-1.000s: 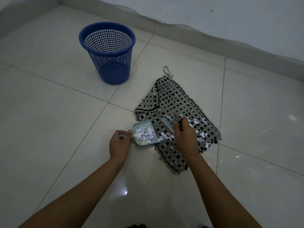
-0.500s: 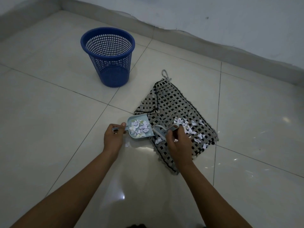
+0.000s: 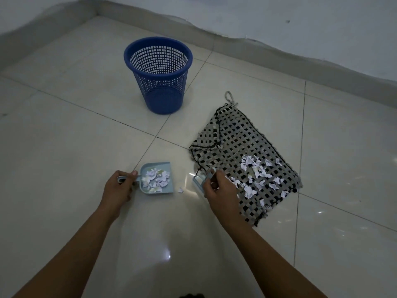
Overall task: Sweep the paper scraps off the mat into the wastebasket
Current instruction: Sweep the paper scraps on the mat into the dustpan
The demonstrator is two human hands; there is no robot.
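A black-and-grey woven mat (image 3: 234, 136) lies on the tiled floor, with white paper scraps (image 3: 256, 172) strewn over its near half. My left hand (image 3: 117, 190) grips the handle of a small light-blue dustpan (image 3: 166, 166), which sits left of the mat and holds several scraps. My right hand (image 3: 221, 192) holds a small light-blue brush (image 3: 198, 181) at the mat's near left edge. One loose scrap (image 3: 180, 190) lies on the floor between pan and brush. A blue mesh wastebasket (image 3: 159, 74) stands upright beyond the dustpan.
Glossy cream floor tiles (image 3: 64, 136) with dark grout lines surround everything. A grey skirting and white wall (image 3: 279, 29) run along the back. A cord loop (image 3: 229, 97) sticks out from the mat's far corner.
The dustpan has come away from the mat's edge to the left, with scraps in it. The brush has drawn back to the mat's near left edge. One scrap now lies on the floor.
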